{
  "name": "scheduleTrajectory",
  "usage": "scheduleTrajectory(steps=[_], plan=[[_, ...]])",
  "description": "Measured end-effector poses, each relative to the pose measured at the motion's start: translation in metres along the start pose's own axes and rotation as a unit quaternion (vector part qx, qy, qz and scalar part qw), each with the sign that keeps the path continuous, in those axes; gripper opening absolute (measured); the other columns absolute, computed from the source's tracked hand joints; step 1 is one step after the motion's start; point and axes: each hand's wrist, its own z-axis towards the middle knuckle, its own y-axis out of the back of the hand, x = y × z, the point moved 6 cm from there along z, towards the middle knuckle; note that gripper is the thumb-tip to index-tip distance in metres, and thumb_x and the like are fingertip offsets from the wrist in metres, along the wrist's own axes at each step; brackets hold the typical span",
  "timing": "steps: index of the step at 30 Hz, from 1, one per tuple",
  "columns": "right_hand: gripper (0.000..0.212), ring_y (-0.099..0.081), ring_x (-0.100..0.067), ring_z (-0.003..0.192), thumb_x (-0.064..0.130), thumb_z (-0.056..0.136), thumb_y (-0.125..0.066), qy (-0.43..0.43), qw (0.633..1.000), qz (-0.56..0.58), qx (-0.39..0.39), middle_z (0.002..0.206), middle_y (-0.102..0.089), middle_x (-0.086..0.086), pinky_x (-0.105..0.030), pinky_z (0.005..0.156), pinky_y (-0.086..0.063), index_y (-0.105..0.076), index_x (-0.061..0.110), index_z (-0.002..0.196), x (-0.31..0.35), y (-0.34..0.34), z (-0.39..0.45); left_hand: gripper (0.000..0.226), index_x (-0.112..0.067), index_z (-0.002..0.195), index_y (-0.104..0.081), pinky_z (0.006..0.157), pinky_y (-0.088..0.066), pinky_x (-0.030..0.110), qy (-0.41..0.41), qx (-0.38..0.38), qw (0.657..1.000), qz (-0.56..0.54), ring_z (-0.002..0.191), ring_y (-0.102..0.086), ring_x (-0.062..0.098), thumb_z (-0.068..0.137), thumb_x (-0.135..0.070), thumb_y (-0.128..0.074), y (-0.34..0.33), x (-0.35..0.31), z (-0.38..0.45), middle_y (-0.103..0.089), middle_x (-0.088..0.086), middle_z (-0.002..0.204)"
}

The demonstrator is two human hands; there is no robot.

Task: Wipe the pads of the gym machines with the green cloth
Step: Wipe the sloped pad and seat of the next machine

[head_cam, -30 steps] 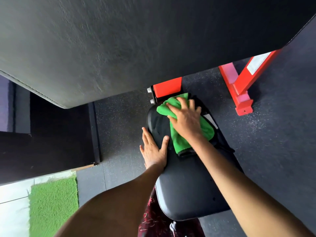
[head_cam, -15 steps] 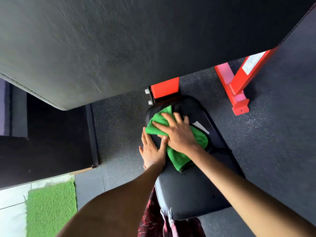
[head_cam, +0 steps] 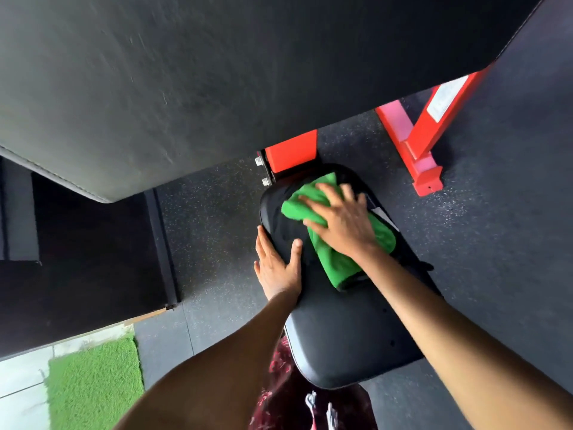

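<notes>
Large black back pad (head_cam: 217,88) fills the upper half of the frame, tilted overhead; nothing is touching it. Judged: it is not yet being wiped, so plan on it after the seat.

Black seat pad (head_cam: 350,330) runs from centre frame down to lower centre, on the speckled rubber floor (head_cam: 214,218). Red frame bracket (head_cam: 291,152) sits right at its far end; a red frame foot (head_cam: 424,172) stands apart at upper right.

Green cloth (head_cam: 335,262) lies bunched on the far half of the seat pad, centre frame, one end trailing toward you.

Your right hand (head_cam: 341,221) lies flat on the cloth, fingers spread apart and blurred, pressing rather than gripping. Keep the palm down and the fingers wide so the cloth stays flattened under you.

Your left hand (head_cam: 277,265) rests on the pad's left edge, fingers straight and close together, thumb out onto the top. Good brace; hold it there.

Advice:
- Work overlapping strokes along the pad.
- Carry the cloth right up to the bracket end and over the rounded edges.
- The near half looks untouched by the cloth now; draw back toward yourself.
- Refold if the trailing end drags.
</notes>
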Motion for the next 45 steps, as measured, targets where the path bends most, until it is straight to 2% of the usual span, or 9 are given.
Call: scheduleTrajectory(steps=[2, 8, 12, 16, 23, 29, 37, 42, 45], plan=[[0.046, -0.051, -0.033, 0.104, 0.048, 0.078, -0.067, -0.097, 0.995, 0.005, -0.012, 0.130, -0.055, -0.003, -0.045, 0.077, -0.041, -0.061, 0.037, 0.122, 0.006, 0.000, -0.001, 0.106, -0.019, 0.152, -0.010, 0.112, -0.026, 0.046, 0.000, 0.001, 1.000, -0.009, 0.137, -0.034, 0.028, 0.065, -0.079, -0.018, 0.000, 0.000, -0.001, -0.020, 0.004, 0.157], [0.043, -0.047, -0.027, 0.101, 0.044, 0.079, -0.047, -0.013, 0.999, 0.032, -0.013, 0.130, -0.055, -0.001, -0.041, 0.073, -0.040, -0.063, 0.039, 0.118, 0.056, 0.000, -0.057, 0.103, -0.020, 0.152, -0.011, 0.114, -0.022, 0.046, 0.017, 0.081, 0.991, -0.109, 0.139, -0.030, 0.023, 0.068, -0.079, -0.015, 0.004, 0.001, -0.001, -0.014, -0.001, 0.158], [0.044, -0.050, -0.030, 0.098, 0.052, 0.080, -0.050, -0.016, 1.000, 0.010, 0.004, 0.127, -0.056, 0.001, -0.041, 0.072, -0.042, -0.061, 0.041, 0.120, 0.037, 0.002, -0.051, 0.076, -0.020, 0.151, -0.016, 0.116, -0.012, 0.028, 0.100, 0.195, 0.914, -0.341, 0.142, -0.021, 0.013, 0.092, -0.069, -0.012, 0.016, 0.007, 0.008, -0.021, -0.005, 0.155], [0.045, -0.051, -0.033, 0.101, 0.044, 0.077, -0.069, -0.170, 0.985, -0.002, -0.003, 0.127, -0.056, -0.005, -0.044, 0.077, -0.040, -0.062, 0.039, 0.122, 0.044, -0.001, -0.030, 0.088, -0.021, 0.149, -0.027, 0.115, 0.004, 0.049, 0.133, 0.272, 0.902, -0.307, 0.141, -0.028, 0.021, 0.086, -0.066, 0.016, 0.036, 0.019, 0.028, -0.028, -0.002, 0.154], [0.044, -0.050, -0.027, 0.098, 0.048, 0.073, -0.067, 0.058, 0.998, 0.000, 0.017, 0.126, -0.056, 0.001, -0.040, 0.071, -0.043, -0.063, 0.042, 0.116, 0.089, 0.001, -0.095, 0.098, -0.018, 0.148, -0.030, 0.118, -0.008, 0.048, 0.160, 0.319, 0.871, -0.337, 0.139, -0.031, 0.022, 0.080, -0.076, 0.011, 0.036, 0.031, 0.029, -0.032, -0.003, 0.152], [0.045, -0.049, -0.035, 0.105, 0.042, 0.080, -0.068, -0.207, 0.978, -0.009, -0.007, 0.130, -0.054, -0.005, -0.045, 0.080, -0.039, -0.060, 0.039, 0.124, 0.039, 0.003, -0.047, 0.089, -0.020, 0.149, -0.025, 0.117, 0.004, 0.052, 0.115, 0.320, 0.894, -0.292, 0.141, -0.028, 0.025, 0.085, -0.068, 0.014, 0.035, 0.033, 0.024, -0.028, 0.001, 0.154], [0.045, -0.048, -0.027, 0.100, 0.054, 0.078, -0.047, 0.055, 0.998, -0.004, 0.025, 0.128, -0.055, 0.001, -0.041, 0.071, -0.043, -0.060, 0.044, 0.120, 0.078, 0.004, -0.108, 0.083, -0.018, 0.150, -0.023, 0.118, -0.001, 0.047, 0.123, 0.334, 0.884, -0.302, 0.141, -0.028, 0.021, 0.089, -0.065, 0.010, 0.037, 0.024, 0.016, -0.026, -0.001, 0.155], [0.045, -0.051, -0.035, 0.100, 0.049, 0.075, -0.065, -0.141, 0.990, 0.007, 0.009, 0.128, -0.055, -0.003, -0.046, 0.077, -0.041, -0.063, 0.039, 0.119, 0.039, 0.006, -0.070, 0.081, -0.023, 0.149, -0.024, 0.117, 0.004, 0.052, 0.126, 0.341, 0.891, -0.273, 0.144, -0.021, 0.022, 0.089, -0.067, 0.008, 0.039, 0.030, 0.019, -0.026, -0.001, 0.155], [0.048, -0.050, -0.031, 0.101, 0.047, 0.074, -0.069, -0.093, 0.995, -0.020, -0.004, 0.129, -0.055, -0.003, -0.044, 0.077, -0.041, -0.061, 0.040, 0.121, 0.075, 0.000, -0.069, 0.083, -0.023, 0.148, -0.028, 0.117, 0.002, 0.051, 0.130, 0.336, 0.891, -0.276, 0.142, -0.026, 0.022, 0.088, -0.068, 0.008, 0.038, 0.033, 0.021, -0.030, -0.001, 0.153]])
